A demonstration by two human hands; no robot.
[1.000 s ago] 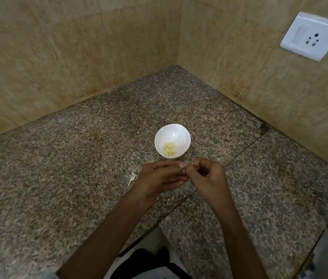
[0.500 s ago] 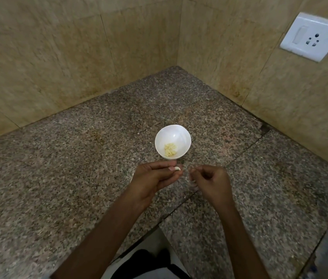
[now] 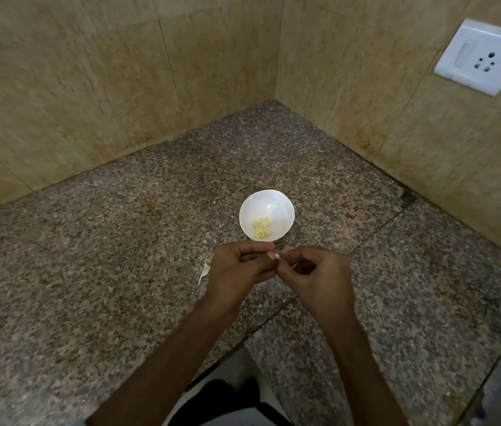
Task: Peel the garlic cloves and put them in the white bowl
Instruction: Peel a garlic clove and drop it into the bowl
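Note:
A small white bowl [image 3: 283,207] stands on the granite counter with several peeled garlic cloves [image 3: 262,227] in its bottom. Just in front of it my left hand [image 3: 240,272] pinches a pale garlic clove [image 3: 274,256] between thumb and fingertips. My right hand [image 3: 316,278] has come up against it, and its fingertips touch the clove's tip. Most of the clove is hidden by my fingers.
A scrap of white garlic skin [image 3: 203,273] lies on the counter left of my left hand. Tiled walls meet in a corner behind the bowl, with a white socket [image 3: 482,56] on the right wall. The counter's front edge runs below my forearms.
Half a second ago my hands were apart, with the clove in the left. The right hand has moved back in and meets the clove again.

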